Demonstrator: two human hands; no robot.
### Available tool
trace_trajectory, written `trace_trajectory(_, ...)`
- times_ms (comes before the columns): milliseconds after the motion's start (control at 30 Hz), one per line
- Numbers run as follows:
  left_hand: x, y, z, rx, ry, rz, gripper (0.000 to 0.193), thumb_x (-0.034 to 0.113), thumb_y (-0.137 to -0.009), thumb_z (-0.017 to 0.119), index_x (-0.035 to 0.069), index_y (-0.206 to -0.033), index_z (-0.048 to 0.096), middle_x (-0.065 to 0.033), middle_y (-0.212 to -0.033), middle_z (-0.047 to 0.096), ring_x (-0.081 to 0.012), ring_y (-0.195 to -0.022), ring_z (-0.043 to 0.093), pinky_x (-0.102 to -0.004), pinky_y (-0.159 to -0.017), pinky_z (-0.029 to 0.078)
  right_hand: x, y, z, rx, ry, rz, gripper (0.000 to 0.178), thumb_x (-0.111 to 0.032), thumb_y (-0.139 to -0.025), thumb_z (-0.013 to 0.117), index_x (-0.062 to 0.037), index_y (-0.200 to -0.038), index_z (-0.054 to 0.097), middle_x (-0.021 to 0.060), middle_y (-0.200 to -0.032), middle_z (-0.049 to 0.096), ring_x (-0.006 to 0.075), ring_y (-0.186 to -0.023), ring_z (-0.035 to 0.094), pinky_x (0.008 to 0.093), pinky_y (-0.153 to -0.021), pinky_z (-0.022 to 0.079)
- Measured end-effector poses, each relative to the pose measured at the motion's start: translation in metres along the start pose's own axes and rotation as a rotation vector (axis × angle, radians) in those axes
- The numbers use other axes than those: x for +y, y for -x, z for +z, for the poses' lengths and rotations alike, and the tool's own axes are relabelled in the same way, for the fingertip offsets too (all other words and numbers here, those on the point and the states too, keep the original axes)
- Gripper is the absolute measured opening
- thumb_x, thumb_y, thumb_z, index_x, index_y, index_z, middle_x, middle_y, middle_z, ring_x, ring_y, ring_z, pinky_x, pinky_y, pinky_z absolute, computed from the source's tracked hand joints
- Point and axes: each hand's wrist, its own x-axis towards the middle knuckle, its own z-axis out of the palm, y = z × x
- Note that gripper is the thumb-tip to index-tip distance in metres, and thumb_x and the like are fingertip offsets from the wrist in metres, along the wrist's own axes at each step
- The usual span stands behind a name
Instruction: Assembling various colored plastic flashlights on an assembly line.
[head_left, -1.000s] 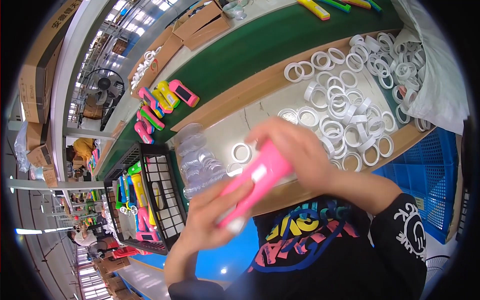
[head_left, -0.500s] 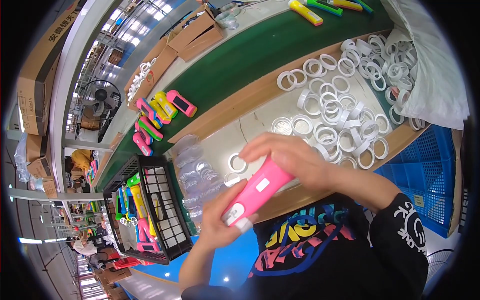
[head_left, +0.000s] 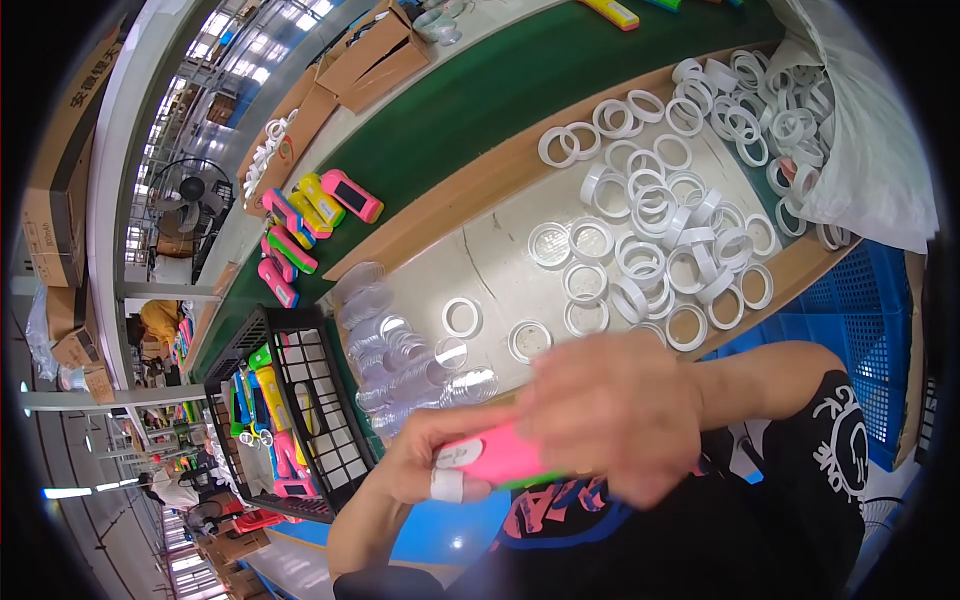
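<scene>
By the curled left hand (head_left: 412, 465), one end of a pink-and-green device (head_left: 502, 456) is being clamped between thumb and fingers. Right of this grip, the other end is being covered by the blurred right hand (head_left: 622, 415), whose hold cannot be told. Beside the left thumb, a white oval label (head_left: 459, 454) is being shown, its print illegible.

In the tray (head_left: 500, 275), rings (head_left: 697, 238) lie right and discs (head_left: 405, 352) left. A crate (head_left: 312, 395) stands left of the discs; torches (head_left: 318, 205) lie on the belt (head_left: 450, 115) beyond. A bag (head_left: 880, 150) is far right, a held torch (head_left: 497, 457) near.
</scene>
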Motion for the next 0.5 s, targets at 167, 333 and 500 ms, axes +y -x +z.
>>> trace_trajectory(167,0.009,-0.040,0.012,0.401,-1.760,0.535,0.061,0.008,-0.062,0.074,0.008,-0.121,0.056,-0.0156,-0.108,0.060,-0.0269,-0.075,0.062,-0.0342,-0.062,0.052,0.078,0.020,0.010,0.268,-0.887,1.354,0.036,-0.026,-0.093,0.039,0.0028,-0.090,0.061,0.0131,-0.085,0.062,0.0226,-0.082,0.061,0.0305,-0.080,0.047)
trace_trajectory(333,-0.001,-0.036,-0.006,0.370,-1.785,0.528,0.066,0.008,-0.060,0.073,0.008,-0.123,0.055,-0.0159,-0.109,0.060,-0.0236,-0.074,0.060,-0.0333,-0.066,0.053,0.065,0.013,0.009,0.355,-0.943,1.422,0.041,-0.032,-0.096,0.037,0.0016,-0.100,0.061,0.0145,-0.102,0.061,0.0229,-0.099,0.057,0.0326,-0.088,0.045)
trace_trajectory(500,0.004,-0.032,-0.001,0.283,-0.986,0.254,0.064,0.006,-0.064,0.073,0.006,-0.124,0.053,-0.0184,-0.108,0.061,-0.0333,-0.097,0.061,-0.0384,-0.080,0.052,0.055,0.025,-0.005,0.046,-0.744,0.955,0.043,-0.031,-0.095,0.037,0.0018,-0.092,0.064,0.0149,-0.097,0.065,0.0240,-0.093,0.061,0.0339,-0.090,0.045)
